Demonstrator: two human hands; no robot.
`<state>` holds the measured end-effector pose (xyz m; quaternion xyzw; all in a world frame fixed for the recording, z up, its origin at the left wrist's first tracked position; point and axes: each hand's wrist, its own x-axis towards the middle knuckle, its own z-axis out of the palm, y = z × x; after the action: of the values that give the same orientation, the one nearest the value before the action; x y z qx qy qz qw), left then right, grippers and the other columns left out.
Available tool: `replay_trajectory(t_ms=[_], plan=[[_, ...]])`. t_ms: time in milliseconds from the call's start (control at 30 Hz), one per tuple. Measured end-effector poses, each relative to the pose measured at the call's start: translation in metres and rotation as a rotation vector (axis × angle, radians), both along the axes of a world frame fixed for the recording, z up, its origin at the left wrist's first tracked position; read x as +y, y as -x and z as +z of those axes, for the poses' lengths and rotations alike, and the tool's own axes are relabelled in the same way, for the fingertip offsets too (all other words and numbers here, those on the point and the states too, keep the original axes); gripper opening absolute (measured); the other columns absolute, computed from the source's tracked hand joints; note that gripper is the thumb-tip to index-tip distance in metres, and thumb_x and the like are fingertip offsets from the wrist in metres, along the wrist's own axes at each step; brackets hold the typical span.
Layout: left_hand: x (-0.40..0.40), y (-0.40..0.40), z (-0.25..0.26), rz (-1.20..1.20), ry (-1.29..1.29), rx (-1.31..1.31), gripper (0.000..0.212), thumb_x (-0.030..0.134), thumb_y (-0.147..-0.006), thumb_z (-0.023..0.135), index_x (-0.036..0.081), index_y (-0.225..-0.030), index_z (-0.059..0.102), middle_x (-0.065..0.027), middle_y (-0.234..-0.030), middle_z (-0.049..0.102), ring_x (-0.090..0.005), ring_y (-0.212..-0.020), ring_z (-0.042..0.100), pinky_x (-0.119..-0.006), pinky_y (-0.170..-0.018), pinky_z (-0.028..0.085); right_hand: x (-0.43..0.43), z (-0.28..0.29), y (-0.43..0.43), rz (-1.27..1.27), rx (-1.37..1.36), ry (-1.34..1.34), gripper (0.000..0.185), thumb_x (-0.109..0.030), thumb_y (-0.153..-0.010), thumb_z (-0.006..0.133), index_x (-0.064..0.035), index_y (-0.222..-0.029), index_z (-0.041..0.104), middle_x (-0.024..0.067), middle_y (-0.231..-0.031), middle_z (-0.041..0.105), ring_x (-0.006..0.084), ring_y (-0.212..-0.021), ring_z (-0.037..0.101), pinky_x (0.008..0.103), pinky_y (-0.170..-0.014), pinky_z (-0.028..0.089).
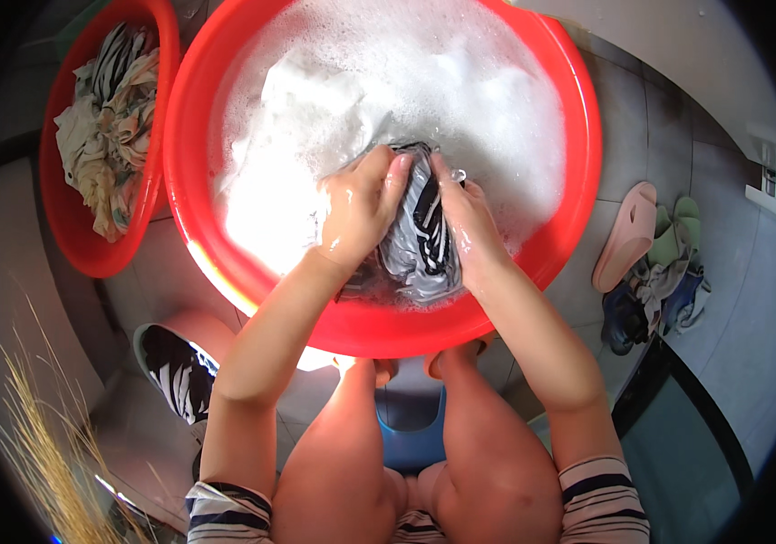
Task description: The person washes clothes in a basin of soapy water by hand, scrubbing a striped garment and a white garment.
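Observation:
A large red plastic basin [384,333] filled with white suds [469,88] stands before me. Both hands hold a wet black-and-white striped garment [422,231] near the basin's front. My left hand [361,204] grips its left side with the thumb on top. On the opposite side, my right hand [464,217] has its fingers bent around the cloth, which bunches between the two hands. Pale wet cloth [313,95] lies in the foam beyond my left hand. Foam and glare hide whatever is deeper in the water.
At the left, a smaller red basin [55,224] holds crumpled clothes [106,129]. A pinkish container [197,326] with dark patterned cloth stands below it. Pink and green slippers [626,234] and other shoes [622,316] lie right. A blue stool [412,442] is beneath me; dried stalks [48,435] rise lower left.

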<state>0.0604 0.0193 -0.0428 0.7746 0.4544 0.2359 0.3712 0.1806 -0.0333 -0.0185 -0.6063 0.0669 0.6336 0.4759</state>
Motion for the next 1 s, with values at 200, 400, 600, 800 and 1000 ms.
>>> replay_trajectory(t_ms=[200,400,600,800,1000], plan=[[0.017,0.030,0.007,0.268,0.106,0.138,0.024,0.023,-0.090,0.062,0.010,-0.110,0.063,-0.0099,-0.084,0.062,-0.0270,-0.073,0.061,-0.037,-0.064,0.048,-0.034,-0.026,-0.070,0.163,-1.132,-0.228,0.027,-0.024,-0.101,0.045,0.0007,-0.101,0.055,0.0063,-0.081,0.056,0.0158,-0.077,0.052,0.0296,-0.076,0.044],[0.006,0.026,-0.037,-0.399,0.061,0.384,0.032,0.029,-0.086,0.064,0.012,-0.113,0.063,-0.0185,-0.109,0.056,-0.0337,-0.096,0.058,-0.041,-0.079,0.050,-0.035,-0.047,-0.013,0.800,-1.293,-0.306,0.046,-0.027,-0.090,0.059,-0.0072,-0.129,0.045,0.0230,-0.106,0.058,0.0408,-0.105,0.055,0.0462,-0.093,0.043],[0.026,0.039,-0.143,-0.427,0.197,0.824,0.044,0.025,-0.089,0.054,0.000,-0.125,0.053,-0.0238,-0.100,0.064,-0.0370,-0.094,0.063,-0.043,-0.085,0.050,-0.013,-0.096,-0.012,1.099,-0.772,0.143,0.054,-0.046,-0.094,0.046,-0.0056,-0.130,0.047,0.0211,-0.103,0.063,0.0365,-0.089,0.063,0.0436,-0.083,0.048],[0.064,0.184,-0.247,-0.665,-0.594,1.140,0.045,0.025,-0.091,0.049,0.000,-0.128,0.054,-0.0158,-0.115,0.062,-0.0296,-0.109,0.057,-0.041,-0.094,0.045,0.035,-0.040,0.020,0.857,-1.069,-0.360,0.014,-0.006,-0.075,0.064,-0.0014,-0.084,0.055,0.0085,-0.082,0.060,0.0221,-0.077,0.057,0.0352,-0.070,0.044],[0.057,0.042,-0.061,-0.214,0.479,0.275,0.034,0.013,-0.085,0.053,0.002,-0.117,0.059,-0.0205,-0.100,0.064,-0.0312,-0.096,0.061,-0.040,-0.085,0.047,-0.044,0.031,-0.067,0.489,-0.577,-0.688,0.024,0.016,-0.068,0.048,-0.0029,-0.071,0.033,0.0028,-0.076,0.031,0.0118,-0.067,0.031,0.0246,-0.059,0.025]])
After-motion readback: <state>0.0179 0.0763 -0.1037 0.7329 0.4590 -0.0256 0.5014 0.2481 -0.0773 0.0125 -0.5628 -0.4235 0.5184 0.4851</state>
